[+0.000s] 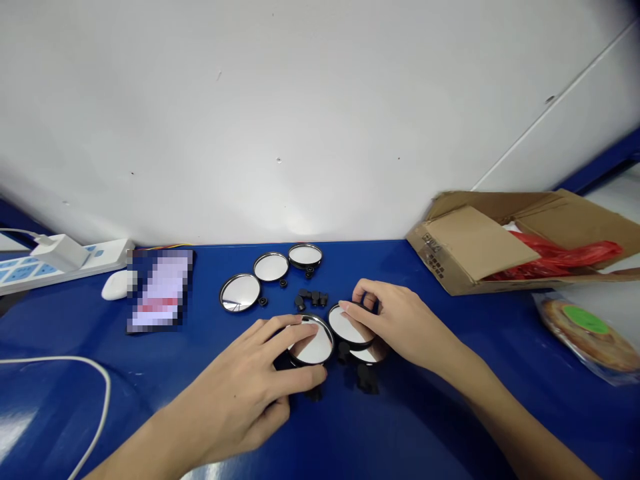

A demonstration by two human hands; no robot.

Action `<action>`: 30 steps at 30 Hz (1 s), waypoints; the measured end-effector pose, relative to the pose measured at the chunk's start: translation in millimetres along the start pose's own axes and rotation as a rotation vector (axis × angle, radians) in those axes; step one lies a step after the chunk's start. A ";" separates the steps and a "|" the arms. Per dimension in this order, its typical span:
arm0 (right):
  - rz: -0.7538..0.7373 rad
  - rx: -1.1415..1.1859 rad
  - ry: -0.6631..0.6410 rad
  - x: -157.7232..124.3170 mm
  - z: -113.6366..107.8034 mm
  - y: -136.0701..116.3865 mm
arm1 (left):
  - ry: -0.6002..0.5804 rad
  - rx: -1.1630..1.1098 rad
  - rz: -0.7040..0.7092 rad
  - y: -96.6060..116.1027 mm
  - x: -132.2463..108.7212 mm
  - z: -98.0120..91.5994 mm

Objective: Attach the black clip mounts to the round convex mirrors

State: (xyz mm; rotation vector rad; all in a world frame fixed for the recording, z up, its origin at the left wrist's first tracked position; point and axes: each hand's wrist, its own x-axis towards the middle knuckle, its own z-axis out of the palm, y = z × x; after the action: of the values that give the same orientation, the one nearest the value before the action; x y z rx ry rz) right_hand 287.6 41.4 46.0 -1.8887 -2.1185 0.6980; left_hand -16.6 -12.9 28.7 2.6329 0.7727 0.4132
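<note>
Several round black-rimmed mirrors lie on the blue table. My left hand [265,373] has its fingers spread over and around one mirror [313,343], fingertips on its face and thumb at its near edge. My right hand [400,320] holds another mirror [350,325] by its right side, thumb on the face and fingers curled behind the rim. A further mirror [370,353] shows partly beneath that one. Small black fittings [315,298] sit in a group beyond my hands. Farther back are a left mirror [240,293], a middle mirror [271,267] and a right mirror [305,255].
At the left are a power strip [113,253], a white rounded case [117,285], a phone [163,290] and a white cable [107,393]. An open cardboard box [465,247] with red plastic stands at the right, near a wrapped round item [590,333]. A white wall rises behind.
</note>
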 end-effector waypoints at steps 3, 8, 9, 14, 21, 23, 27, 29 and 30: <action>-0.002 0.016 -0.002 -0.2 -0.2 1.6 | 0.019 -0.009 0.006 1.2 -1.3 -3.6; 0.004 0.016 -0.004 1.4 2.2 1.4 | 0.027 -0.025 -0.008 2.6 -3.2 -12.0; 0.001 0.017 -0.005 1.6 2.9 1.3 | 0.018 -0.029 -0.016 2.9 -3.4 -13.6; -0.007 0.019 -0.009 1.1 5.4 0.1 | 0.000 -0.034 -0.033 4.8 -4.3 -19.6; -0.003 0.071 -0.017 -0.6 8.1 -1.0 | 0.010 -0.044 -0.003 6.0 -4.3 -21.6; -0.004 0.115 -0.022 -1.0 9.7 -0.7 | 0.017 -0.058 0.003 5.8 -3.7 -21.2; -0.016 0.169 -0.018 -1.9 12.4 -1.7 | 0.042 -0.078 0.030 4.9 -1.6 -20.3; -0.023 0.179 -0.012 -2.5 12.9 -2.9 | 0.054 -0.084 0.040 4.0 -0.8 -20.0; -0.027 0.183 -0.009 -2.7 13.0 -3.5 | 0.058 -0.089 0.042 3.5 -0.7 -19.9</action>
State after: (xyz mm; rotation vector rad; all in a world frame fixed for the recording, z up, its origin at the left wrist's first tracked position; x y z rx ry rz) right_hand 278.9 35.9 36.8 -1.7609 -2.0061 0.8636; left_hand -23.0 -10.8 47.7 2.5682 0.7017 0.5257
